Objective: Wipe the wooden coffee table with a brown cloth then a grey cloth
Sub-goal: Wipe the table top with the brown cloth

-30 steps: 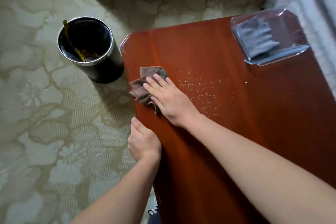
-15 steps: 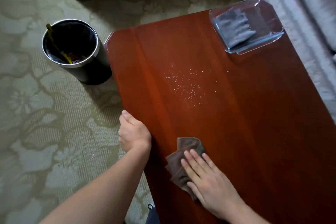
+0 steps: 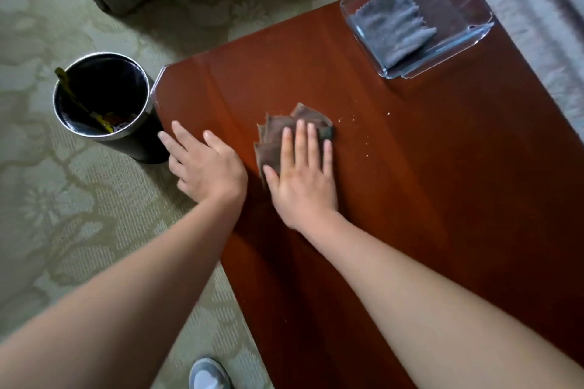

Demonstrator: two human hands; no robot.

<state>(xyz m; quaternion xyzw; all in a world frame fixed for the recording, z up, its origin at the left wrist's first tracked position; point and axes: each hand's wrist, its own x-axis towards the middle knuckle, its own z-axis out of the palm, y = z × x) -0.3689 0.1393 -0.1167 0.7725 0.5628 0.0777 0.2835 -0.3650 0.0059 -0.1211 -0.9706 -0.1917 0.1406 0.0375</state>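
— How far along?
— Early. On the wooden coffee table (image 3: 410, 199) the grey cloth (image 3: 392, 31) lies untouched in its tray (image 3: 480, 30).
— And you?
— Your flat right hand (image 3: 303, 186) presses the brown cloth (image 3: 278, 136) mid-table; left hand (image 3: 205, 167) spread at the edge; crumbs (image 3: 347, 118) just beside.

Dim, soft indoor light w/ greenish cast. Faint sheen on surface (image 3: 202, 79) at far-left corner; glare along clear tray (image 3: 467, 38) rim. Soft shadow beside left forearm (image 3: 132, 290). Edges bend, wide-angle; near forearms slightly blurred.
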